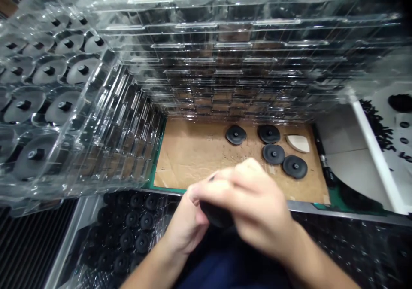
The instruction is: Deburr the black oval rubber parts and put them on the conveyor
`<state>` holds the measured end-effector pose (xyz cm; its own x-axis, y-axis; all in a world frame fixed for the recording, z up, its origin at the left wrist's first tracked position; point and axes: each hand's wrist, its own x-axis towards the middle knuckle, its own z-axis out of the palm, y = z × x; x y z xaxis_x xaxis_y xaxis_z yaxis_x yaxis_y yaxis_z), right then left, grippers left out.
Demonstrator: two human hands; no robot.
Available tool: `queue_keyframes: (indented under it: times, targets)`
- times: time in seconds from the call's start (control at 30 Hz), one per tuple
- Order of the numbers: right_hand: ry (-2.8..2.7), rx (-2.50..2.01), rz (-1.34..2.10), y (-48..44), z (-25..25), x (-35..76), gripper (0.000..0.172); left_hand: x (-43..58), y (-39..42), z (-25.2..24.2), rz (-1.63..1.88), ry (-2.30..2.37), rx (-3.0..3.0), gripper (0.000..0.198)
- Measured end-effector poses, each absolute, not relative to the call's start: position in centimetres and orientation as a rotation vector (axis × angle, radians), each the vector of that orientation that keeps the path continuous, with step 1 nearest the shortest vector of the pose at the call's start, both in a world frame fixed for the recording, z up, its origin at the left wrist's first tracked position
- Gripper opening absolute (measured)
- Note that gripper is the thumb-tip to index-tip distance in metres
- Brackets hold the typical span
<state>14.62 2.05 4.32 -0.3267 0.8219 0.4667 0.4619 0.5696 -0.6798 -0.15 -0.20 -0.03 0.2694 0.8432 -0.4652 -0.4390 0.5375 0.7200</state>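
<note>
Between my two hands is a black disc-shaped part (pixel 216 215), mostly covered by fingers. My left hand (pixel 189 220) grips its left side, with the thumb below. My right hand (pixel 254 203) closes over the part from above and the right; its fingers meet those of the left. Beyond the hands, several similar black discs with small centre posts lie on a cardboard sheet (pixel 189 151). One disc (pixel 236 134) lies apart from a group that includes another disc (pixel 295 167). A pale wedge-shaped piece (pixel 298 143) is beside that group.
Tall stacks of clear plastic trays (pixel 222 70) wall off the back; another stack (pixel 106 121) stands at left, its top tray holding dark discs. A lower tray (pixel 128 224) at front left holds more black discs. On the right is a white bin wall (pixel 376 151) with small black pieces beyond.
</note>
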Motion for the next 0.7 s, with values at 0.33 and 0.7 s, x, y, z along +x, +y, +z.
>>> queue_keyframes:
  times: [0.33,0.7]
  targets:
    - [-1.781,-1.59,0.899,-0.7,-7.0,17.1,0.022,-1.2,0.1,0.3,1.042,0.942,0.275,0.063]
    - [-1.895,-1.07,0.703,0.3,5.3,13.2,0.023,-0.8,-0.2,0.2,1.023,0.815,0.303,0.059]
